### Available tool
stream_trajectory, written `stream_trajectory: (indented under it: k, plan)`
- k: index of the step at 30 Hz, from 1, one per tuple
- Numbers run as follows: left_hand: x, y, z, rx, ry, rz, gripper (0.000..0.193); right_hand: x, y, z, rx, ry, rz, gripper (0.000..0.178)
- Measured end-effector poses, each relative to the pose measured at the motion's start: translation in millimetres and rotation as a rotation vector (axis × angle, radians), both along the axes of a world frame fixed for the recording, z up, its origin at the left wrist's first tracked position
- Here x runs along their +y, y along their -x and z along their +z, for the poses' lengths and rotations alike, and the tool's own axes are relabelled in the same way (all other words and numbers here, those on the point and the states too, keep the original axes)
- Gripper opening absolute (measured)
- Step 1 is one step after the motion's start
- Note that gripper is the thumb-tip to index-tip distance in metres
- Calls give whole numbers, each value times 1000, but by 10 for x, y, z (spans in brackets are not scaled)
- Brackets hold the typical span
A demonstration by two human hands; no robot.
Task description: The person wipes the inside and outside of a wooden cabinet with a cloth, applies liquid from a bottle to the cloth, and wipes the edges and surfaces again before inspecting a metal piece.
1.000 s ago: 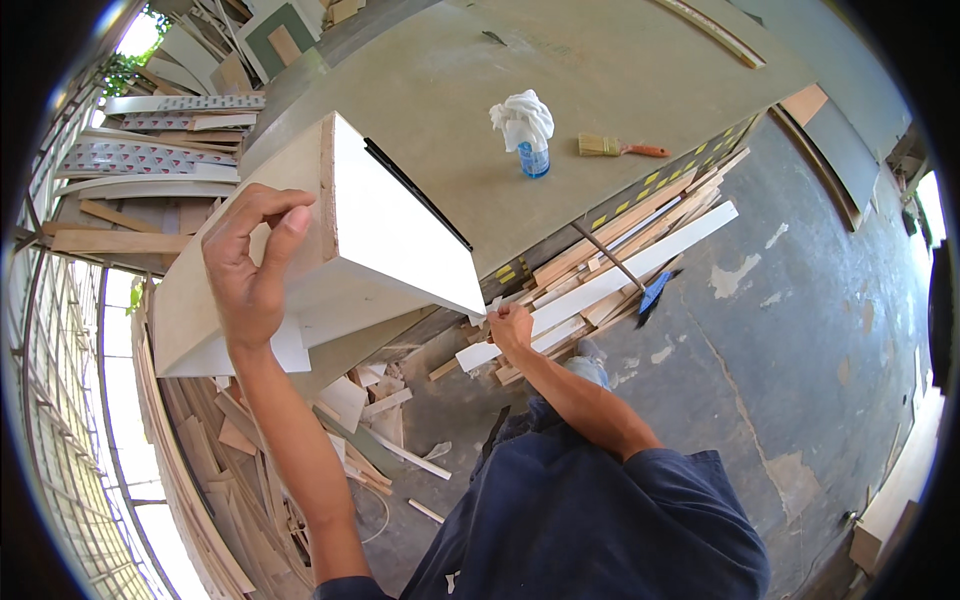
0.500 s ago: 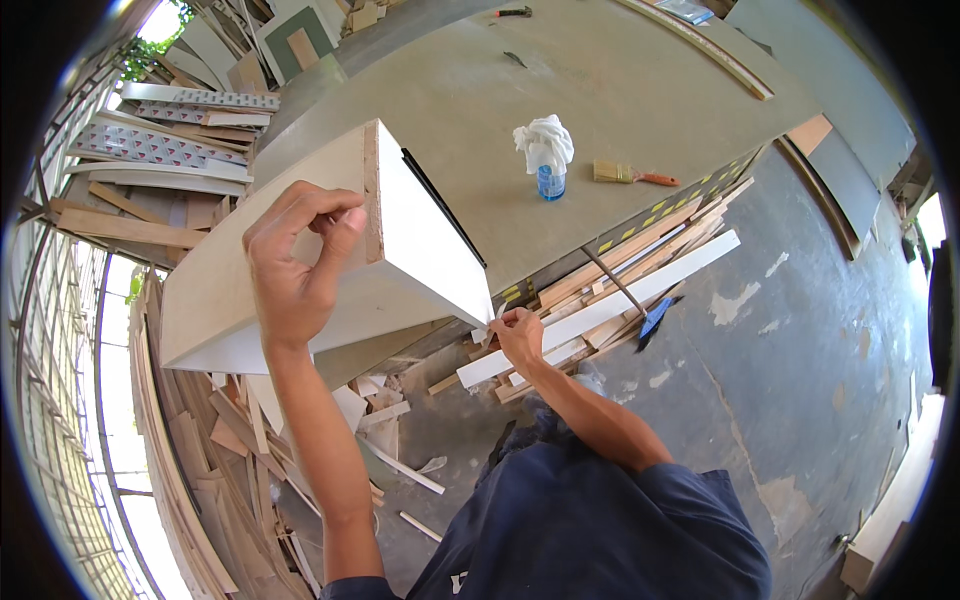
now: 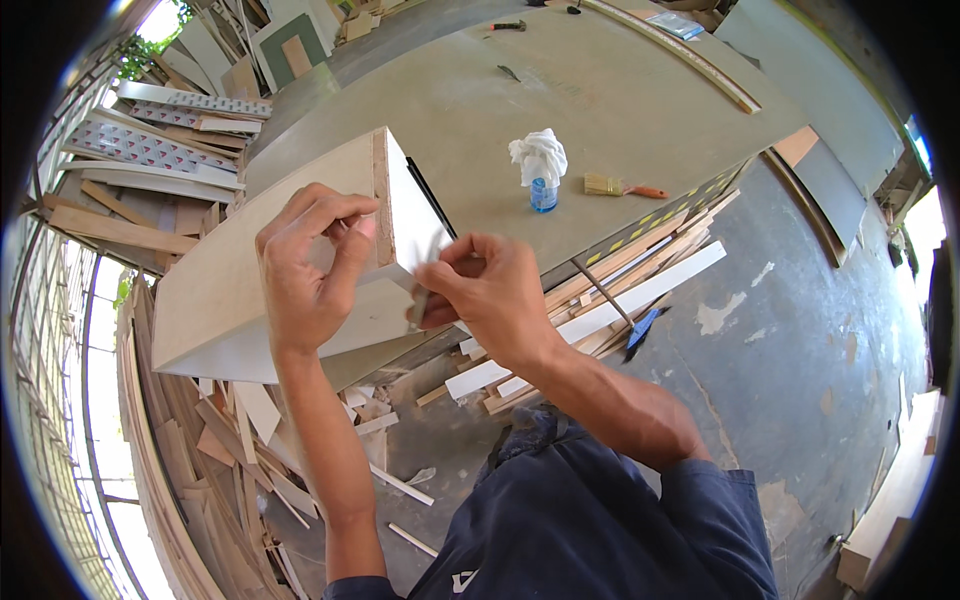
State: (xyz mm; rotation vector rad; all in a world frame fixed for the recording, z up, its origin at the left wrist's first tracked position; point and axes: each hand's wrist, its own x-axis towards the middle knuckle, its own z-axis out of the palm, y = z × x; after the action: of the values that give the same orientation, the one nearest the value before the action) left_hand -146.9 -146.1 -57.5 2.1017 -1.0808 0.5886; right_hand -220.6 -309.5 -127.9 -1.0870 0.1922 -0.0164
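A large white box-like cabinet piece (image 3: 235, 285) rests at the table's left end, its narrow raw brown edge (image 3: 381, 165) facing up. My left hand (image 3: 315, 265) is at that edge, thumb and fingers curled together in a pinch; whatever they hold, if anything, is too small to make out. Close by on the right, my right hand (image 3: 485, 295) pinches a thin, greyish flat piece (image 3: 422, 300), blurred by motion, beside the box's white end. A dark strip (image 3: 432, 197) runs along the far side of that end.
On the greenish table (image 3: 420, 90) stand a blue jar (image 3: 543, 196) with a white cloth (image 3: 540, 155) stuffed in it, a paintbrush (image 3: 625, 187) and a hammer (image 3: 508, 26). Wood offcuts (image 3: 590, 325) and a blue broom (image 3: 645, 330) lie below the table's near edge. More scrap wood (image 3: 215, 450) fills the left.
My right hand has come up and leftward from the box's lower corner to near my left hand. My left hand keeps its pinch at the raw edge. The view has shifted slightly.
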Motion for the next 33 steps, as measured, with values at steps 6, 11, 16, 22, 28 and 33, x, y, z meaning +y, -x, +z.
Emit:
stream_trajectory:
  k: [6, 11, 16, 22, 28, 33]
  plan:
    - [38, 30, 43, 125, 56, 1, 16, -33, -46, 735, -282, -239, -50, 20]
    - [-60, 179, 53, -231, -208, -1, 25, -266, -25, -239, -85, -79, -363, 22]
    - [-170, 174, -143, -376, -234, 80, 28, -272, 15, -2401, 395, 31, -448, 26]
    - [-214, 162, -178, -493, -222, 171, 21, 24, 94, -3515, 556, 499, -180, 26]
    - [-216, 149, -233, -517, -158, 200, 18, 223, -21, -3444, 534, 418, -108, 20]
    - [-241, 161, -200, -489, -115, 188, 18, 220, -85, -3538, 447, 550, -93, 13]
